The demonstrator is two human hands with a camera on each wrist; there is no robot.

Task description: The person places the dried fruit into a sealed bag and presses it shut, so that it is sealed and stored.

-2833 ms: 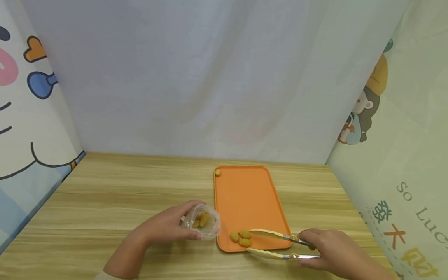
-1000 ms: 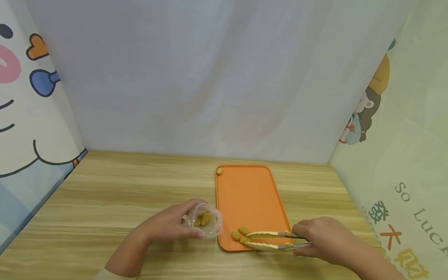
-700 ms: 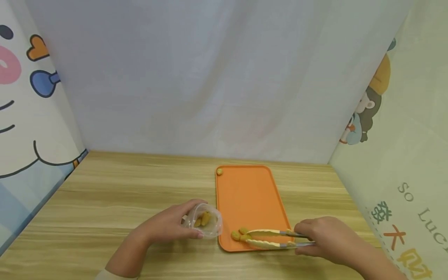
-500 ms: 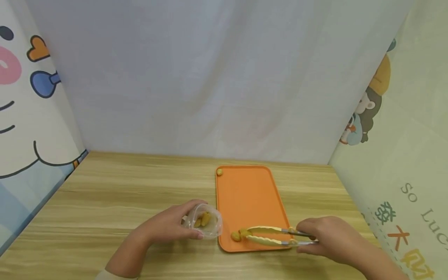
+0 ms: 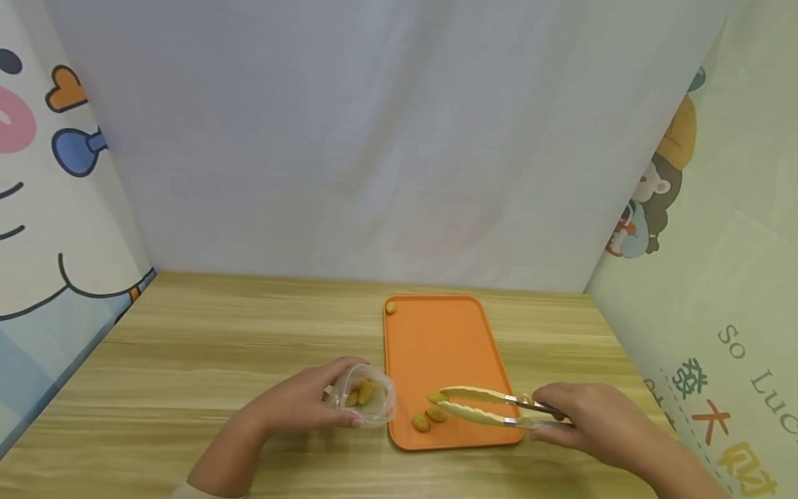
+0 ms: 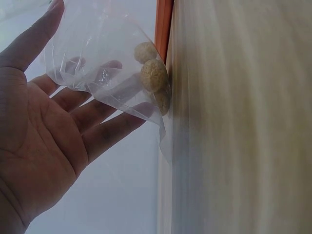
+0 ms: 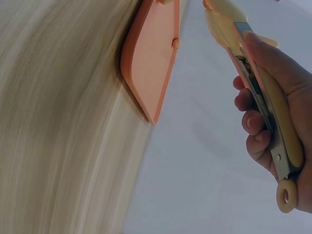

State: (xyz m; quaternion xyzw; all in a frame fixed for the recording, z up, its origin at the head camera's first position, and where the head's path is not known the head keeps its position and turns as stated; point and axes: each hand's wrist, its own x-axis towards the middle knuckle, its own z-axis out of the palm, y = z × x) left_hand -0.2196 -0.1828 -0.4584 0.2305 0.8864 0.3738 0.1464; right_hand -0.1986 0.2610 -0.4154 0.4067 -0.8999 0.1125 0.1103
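My left hand (image 5: 305,403) holds a clear plastic bag (image 5: 382,410) beside the tray's left edge, thumb and fingers around its open mouth. Several golden-brown nugget-like pieces (image 6: 155,75) lie at the bottom of the bag in the left wrist view. In my right hand (image 5: 592,421) are tongs (image 5: 475,415) with cream scalloped tips and metal arms. One nugget-like piece (image 5: 435,398) sits between the tong tips, over the near part of the orange tray (image 5: 450,346). Below it two more pieces (image 5: 420,422) rest on the tray. The right wrist view shows fingers wrapped round the tongs' handle (image 7: 280,122).
Another small piece (image 5: 391,307) lies in the tray's far left corner. The wood-grain table (image 5: 249,319) runs back to a pale curtain (image 5: 349,173). Printed cloths hang at the left (image 5: 75,208) and right (image 5: 717,263).
The tongs have closed on one piece from the cluster of three and raised it, shifting slightly toward the far side. The left hand and bag have stayed nearly still.
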